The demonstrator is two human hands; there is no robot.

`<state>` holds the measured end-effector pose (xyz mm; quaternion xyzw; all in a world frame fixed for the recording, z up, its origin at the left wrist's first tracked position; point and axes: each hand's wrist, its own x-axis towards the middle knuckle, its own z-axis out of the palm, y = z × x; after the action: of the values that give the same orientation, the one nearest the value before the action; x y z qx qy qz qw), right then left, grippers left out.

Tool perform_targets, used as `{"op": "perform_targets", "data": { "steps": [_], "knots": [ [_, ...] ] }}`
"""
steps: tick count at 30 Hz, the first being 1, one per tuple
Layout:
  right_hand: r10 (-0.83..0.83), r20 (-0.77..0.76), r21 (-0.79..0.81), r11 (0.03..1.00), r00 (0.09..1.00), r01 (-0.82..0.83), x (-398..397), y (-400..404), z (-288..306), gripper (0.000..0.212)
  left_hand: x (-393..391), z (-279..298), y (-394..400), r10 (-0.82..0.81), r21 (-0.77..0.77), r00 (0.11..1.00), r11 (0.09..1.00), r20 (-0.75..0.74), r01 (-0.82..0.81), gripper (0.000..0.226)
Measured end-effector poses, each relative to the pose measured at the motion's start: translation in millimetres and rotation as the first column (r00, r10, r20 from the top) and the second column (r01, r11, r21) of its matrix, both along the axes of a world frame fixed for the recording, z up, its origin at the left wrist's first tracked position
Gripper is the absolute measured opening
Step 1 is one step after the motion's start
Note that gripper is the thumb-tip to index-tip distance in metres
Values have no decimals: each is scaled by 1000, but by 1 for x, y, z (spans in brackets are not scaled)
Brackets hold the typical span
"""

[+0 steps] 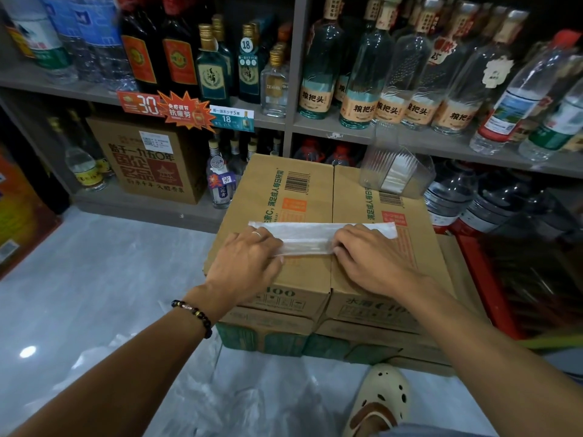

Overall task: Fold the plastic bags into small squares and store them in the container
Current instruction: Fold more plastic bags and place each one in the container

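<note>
— Where laid across the middle of the cardboard box (pixel 315 197) top: plastic bag (pixel 303 239), folded into a long narrow strip.
— Hands?
— Left hand (pixel 249 263) pinching the strip's near edge at its left end; right hand (pixel 372 263) pinching likewise toward the right.
— Container?
— Clear container (pixel 394 173) at the box's far right corner, folded bags inside.

Translucent white plastic bag (pixel 318 238), faintly striped along its folds. Brown cardboard box (pixel 284 197) printed with green lettering, orange patches and black barcodes. Clear container (pixel 394 171) (white folded squares showing through). Black beaded bracelet (pixel 192 313) with a few amber beads. Cream clog (pixel 378 402), dotted with dark holes. Pale grey marbled floor (pixel 104 266). Orange starburst price tag (pixel 186 111).
</note>
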<state>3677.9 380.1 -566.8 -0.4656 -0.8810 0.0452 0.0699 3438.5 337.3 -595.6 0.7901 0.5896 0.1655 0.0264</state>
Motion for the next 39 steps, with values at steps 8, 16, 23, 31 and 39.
{"op": "perform_targets", "data": {
  "steps": [8, 16, 23, 31, 39],
  "knots": [
    [-159, -197, -104, 985, 967, 141, 4, 7, -5, 13, -8, 0, 10, 37, -14, 989, 999, 143, -36, 29],
    [-385, -359, -467, 863, 850, 193, -5, 19, 5, 26, -15, 10, 8, 240, -128, 942, 968, 236, -215, 18],
    [-422, -248, -457, 844, 872, 279, -14, 28, 7, 23, -16, 12, 2, 346, 25, 932, 936, 109, -351, 27],
    [-440, -250, -518, 813, 862, 265, -11, 35, 10, 13, -26, -22, -16, 34, -22, 987, 999, -154, -38, 61],
    [-466, -266, -54, 881, 844, 470, -23, 29, 2, 13, -24, -24, -19, 58, 4, 982, 998, -178, -58, 60]
  ]
}}
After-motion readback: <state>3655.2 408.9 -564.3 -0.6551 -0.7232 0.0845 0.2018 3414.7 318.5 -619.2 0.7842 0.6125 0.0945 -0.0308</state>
